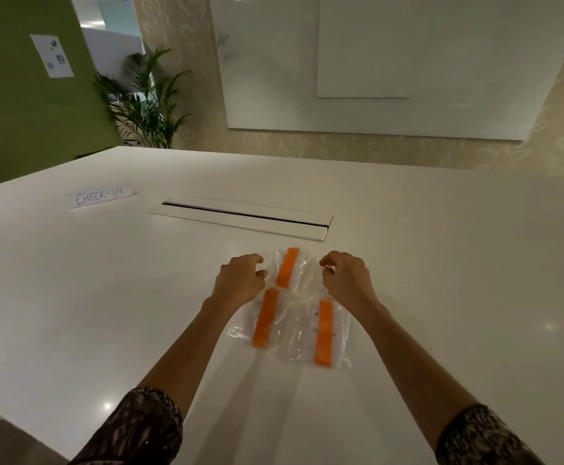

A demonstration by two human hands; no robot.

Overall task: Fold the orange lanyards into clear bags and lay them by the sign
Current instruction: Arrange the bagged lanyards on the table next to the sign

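White table: three clear bags, each holding an orange lanyard; fingers curled, grip unclear.

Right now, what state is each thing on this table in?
far bag: flat on table, orange lanyard inside, between the hands.
near-left bag: flat, lanyard inside.
near-right bag: flat, lanyard inside.
left hand: fingers curled at far bag's left edge; grip unclear.
right hand: fingers curled at far bag's right edge; grip unclear.
CHECK-IN sign: far left, well apart from the bags.
cable hatch: dark slit along its lid.
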